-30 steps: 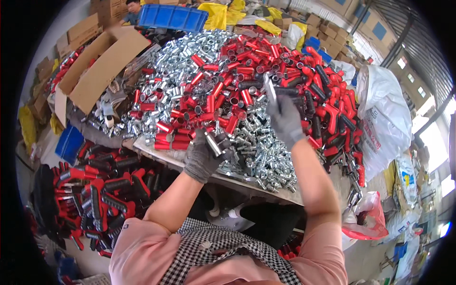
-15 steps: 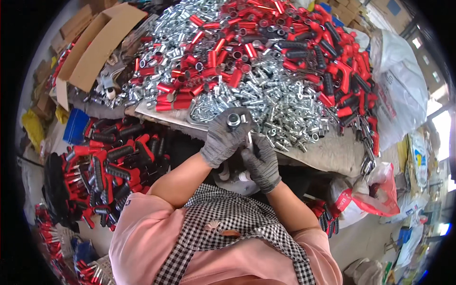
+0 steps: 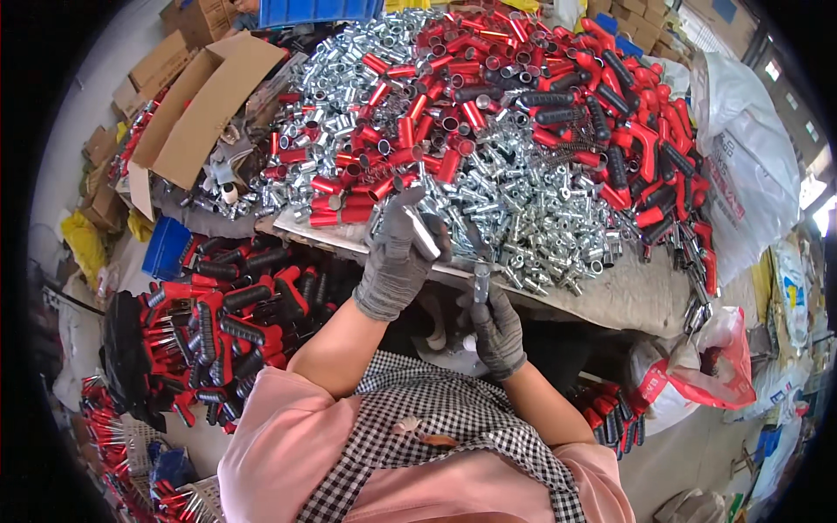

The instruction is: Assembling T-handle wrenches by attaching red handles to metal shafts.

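Note:
Both hands wear grey gloves in front of the table's near edge. My left hand is closed around a shiny silver metal tube, held at a slant with its lower end toward the right. A little lower and to the right, my right hand pinches a small silver metal fitting upright between thumb and fingers. The hands are apart. Just beyond them, a heap of small silver metal fittings lies on the table. Red metal tubes are piled behind it.
Red handles with black grips are heaped at the right, beside a white plastic sack. More red and black handles fill the lower left. An open cardboard box stands at the far left, and a blue bin at the back.
My hands have come apart, the right one dropping lower with the fitting. The silver tube in my left hand has turned from end-on to side-on. The whole view has shifted slightly.

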Demonstrator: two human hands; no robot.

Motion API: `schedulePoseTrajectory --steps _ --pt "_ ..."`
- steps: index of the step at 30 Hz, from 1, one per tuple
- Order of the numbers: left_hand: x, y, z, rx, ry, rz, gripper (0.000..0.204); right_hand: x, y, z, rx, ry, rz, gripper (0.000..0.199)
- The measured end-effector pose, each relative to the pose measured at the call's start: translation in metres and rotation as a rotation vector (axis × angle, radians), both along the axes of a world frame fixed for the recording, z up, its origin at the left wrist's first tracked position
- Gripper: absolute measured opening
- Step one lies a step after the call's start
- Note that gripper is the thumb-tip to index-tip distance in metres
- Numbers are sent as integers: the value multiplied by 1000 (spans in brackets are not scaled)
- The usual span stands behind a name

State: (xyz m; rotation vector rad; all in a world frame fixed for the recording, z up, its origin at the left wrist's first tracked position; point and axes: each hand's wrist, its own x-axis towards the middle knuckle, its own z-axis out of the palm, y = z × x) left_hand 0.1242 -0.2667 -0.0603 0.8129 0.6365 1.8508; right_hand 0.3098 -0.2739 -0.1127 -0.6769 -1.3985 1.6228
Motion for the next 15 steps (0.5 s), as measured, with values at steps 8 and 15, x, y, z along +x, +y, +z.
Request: schedulePoseTrajectory --steps 8,15 --pt "30 -19 -3 16 712 -344 24 15 14 4 114 114 181 68" --pt "21 1 -7 71 911 -400 37 7 15 -3 23 246 230 77"
